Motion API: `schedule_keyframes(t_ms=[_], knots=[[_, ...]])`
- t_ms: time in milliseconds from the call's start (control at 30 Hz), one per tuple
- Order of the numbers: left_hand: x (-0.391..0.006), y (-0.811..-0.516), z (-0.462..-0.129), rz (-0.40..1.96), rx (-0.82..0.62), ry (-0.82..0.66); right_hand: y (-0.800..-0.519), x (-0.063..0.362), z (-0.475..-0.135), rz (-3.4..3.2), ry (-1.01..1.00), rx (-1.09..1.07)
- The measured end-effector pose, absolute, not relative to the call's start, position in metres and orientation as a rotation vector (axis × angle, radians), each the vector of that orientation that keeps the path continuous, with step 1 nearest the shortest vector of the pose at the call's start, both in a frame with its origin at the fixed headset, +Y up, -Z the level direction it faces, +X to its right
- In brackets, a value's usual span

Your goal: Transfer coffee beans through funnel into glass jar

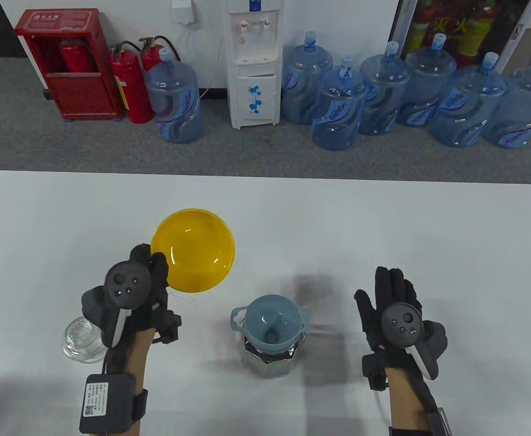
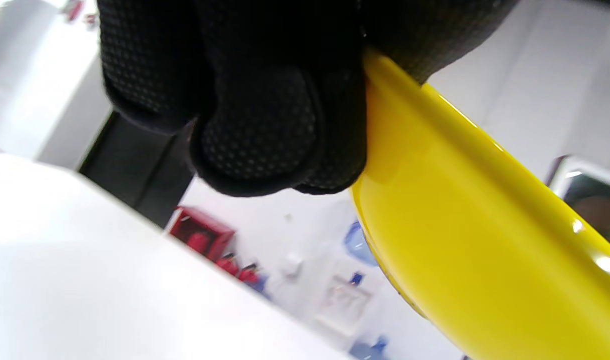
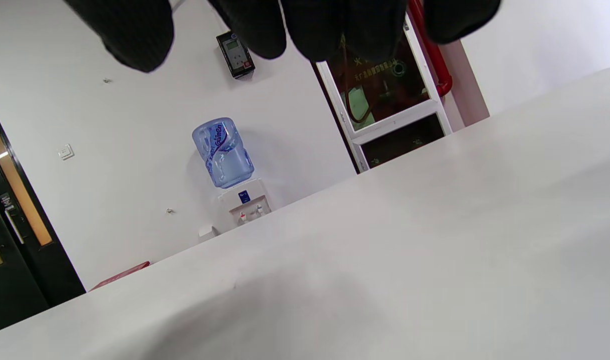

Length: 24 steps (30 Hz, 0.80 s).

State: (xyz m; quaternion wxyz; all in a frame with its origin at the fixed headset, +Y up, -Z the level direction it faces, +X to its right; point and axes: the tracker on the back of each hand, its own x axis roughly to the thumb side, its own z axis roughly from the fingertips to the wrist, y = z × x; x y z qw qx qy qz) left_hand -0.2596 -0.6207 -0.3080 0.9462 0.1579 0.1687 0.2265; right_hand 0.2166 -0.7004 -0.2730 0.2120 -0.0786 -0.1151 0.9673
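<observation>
Sitting nearest the front edge of the white table (image 1: 383,218), the glass jar (image 1: 270,359) stands at centre with the blue funnel (image 1: 272,323) seated in its mouth; a dark spot shows at the bottom of the funnel, and whether beans lie in the jar cannot be told. To its left, a clear glass lid (image 1: 80,339) lies partly hidden under the left hand (image 1: 126,290). That hand pinches the near rim of the yellow bowl (image 1: 193,250), which is tilted and lifted above the tabletop, its inside bare. The left wrist view adds what the table view hides: the gloved fingers (image 2: 264,135) curl under the bowl's outer wall while another part of the glove presses on the rim from above. The right hand (image 1: 394,309) hovers well right of the jar, fingers extended and close together, holding nothing; its wrist view shows only fingertips (image 3: 134,35) over bare table. Beyond the table stand a water dispenser (image 1: 254,63), blue water bottles (image 1: 338,109) and red extinguishers (image 1: 131,81).
</observation>
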Motion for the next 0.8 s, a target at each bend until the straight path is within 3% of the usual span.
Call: schedule_keyframes(t_ms=[333,800], knots=[[-0.303,-0.694,-0.342,0.51,0.015,0.617,-0.7,0.217,-0.274,2.681,-0.304,-0.227],[-0.316,-0.743,-0.36,0.528,-0.221,0.749,-0.702,0.221,-0.275,2.685,-0.267,-0.253]])
